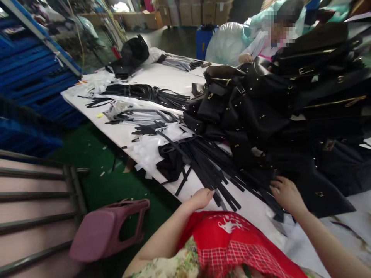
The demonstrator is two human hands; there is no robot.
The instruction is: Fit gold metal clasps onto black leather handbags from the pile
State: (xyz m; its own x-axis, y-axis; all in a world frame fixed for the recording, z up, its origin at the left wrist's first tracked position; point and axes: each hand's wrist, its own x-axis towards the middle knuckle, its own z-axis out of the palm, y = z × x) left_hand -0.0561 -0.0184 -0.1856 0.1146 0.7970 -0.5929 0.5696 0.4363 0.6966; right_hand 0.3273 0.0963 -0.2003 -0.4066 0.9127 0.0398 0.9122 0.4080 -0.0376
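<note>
My left hand is closed near the front table edge, its fingers curled beside the ends of long black straps. Something small may be at its fingertips, too small to name. My right hand has bent fingers at the near side of a heap of black handbags. A dark piece shows at those fingertips, but I cannot make it out against the black bags. Close by on its right lies a black bag panel with a small metal fitting. Bunched black cloth lies left of the straps.
More strap bundles and white scraps lie across the white table. A co-worker is behind the bag heap. On the left stand a pink stool, a metal-barred rack and stacked blue pallets.
</note>
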